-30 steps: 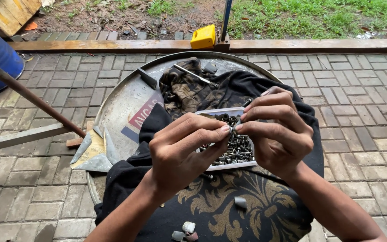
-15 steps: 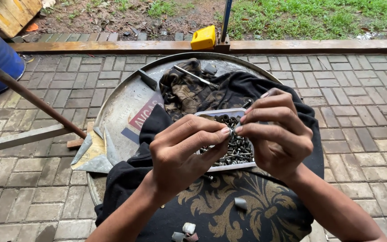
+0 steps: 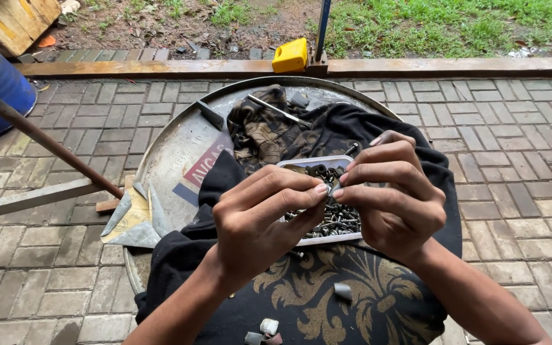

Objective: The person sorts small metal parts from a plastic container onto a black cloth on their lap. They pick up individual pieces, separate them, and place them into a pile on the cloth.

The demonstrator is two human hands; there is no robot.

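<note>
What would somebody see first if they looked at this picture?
Two bare hands meet in the middle, the left hand and the right hand pinching a tiny metal piece between fingertips. Just under them sits a shallow white tray of dark screws and bolts on a black cloth with gold swirls, spread over a round grey metal tabletop. Far behind, a yellow plastic can stands out.

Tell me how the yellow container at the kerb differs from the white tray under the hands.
The yellow container is a closed, boxy jug standing on the wooden kerb; the white tray is shallow and open, resting on black cloth. The container stands in full view, its contents hidden; the tray shows its metal screws and bolts and is partly covered by both hands. Both look like plastic.
</note>
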